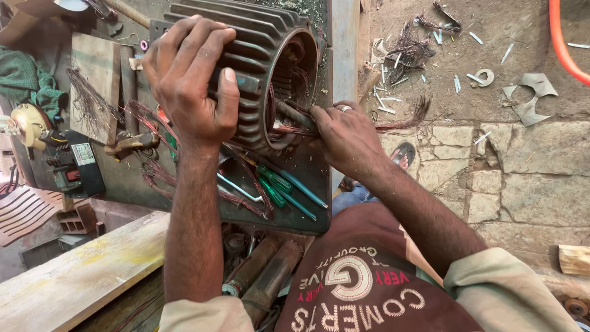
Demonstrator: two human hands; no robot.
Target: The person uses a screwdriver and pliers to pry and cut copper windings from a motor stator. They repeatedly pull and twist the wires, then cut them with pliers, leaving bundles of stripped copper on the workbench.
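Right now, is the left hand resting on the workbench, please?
No, the left hand is gripping the finned motor housing, above the workbench.

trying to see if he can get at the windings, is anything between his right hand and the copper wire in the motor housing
Nothing visible does: the right hand is already at the open mouth of the ribbed motor housing, fingers on the copper wire.

The ribbed motor housing (264, 55) at upper centre is dark grey, its fins making a pattern of parallel ridges. Reddish copper wires (289, 130) show in its opening. Below it, two screwdrivers (276, 184) have green handles. At the upper right edge runs an orange hose (562, 43). The cloth (27, 80) at far left is green checked. A pale, yellow-stained plank (80, 276) lies lower left. The shirt (369, 289) at the bottom is maroon with white lettering.
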